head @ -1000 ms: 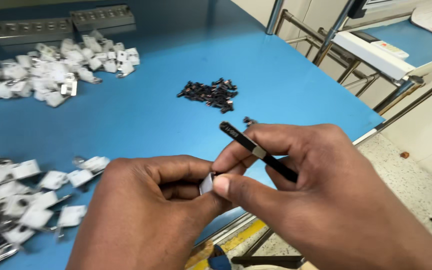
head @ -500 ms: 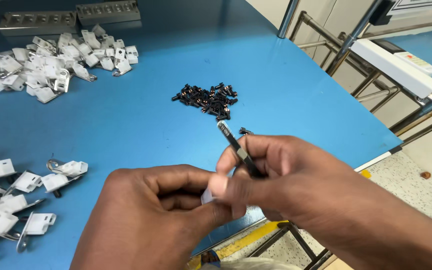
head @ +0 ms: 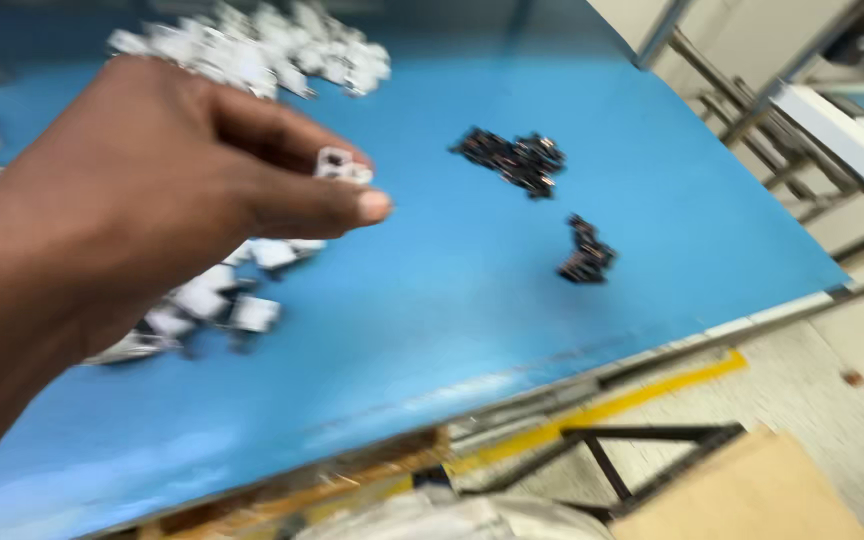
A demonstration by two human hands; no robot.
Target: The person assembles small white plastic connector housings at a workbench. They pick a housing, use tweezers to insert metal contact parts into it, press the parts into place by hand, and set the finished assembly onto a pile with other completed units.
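Left hand (head: 142, 190) pinched on a small white clip (head: 340, 165), above the blue table (head: 472, 270).

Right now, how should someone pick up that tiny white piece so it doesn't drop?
Pinch it by its two flat sides, coming in from the side, as the left hand does: thumb under, forefinger over the small white clip. Its squarish body gives flat faces for a steady grip. The picture is blurred, so finer details cannot be told.

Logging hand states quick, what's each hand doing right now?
Left hand: fingers pinched shut on a small white clip, above the blue table.
Right hand: not in view.
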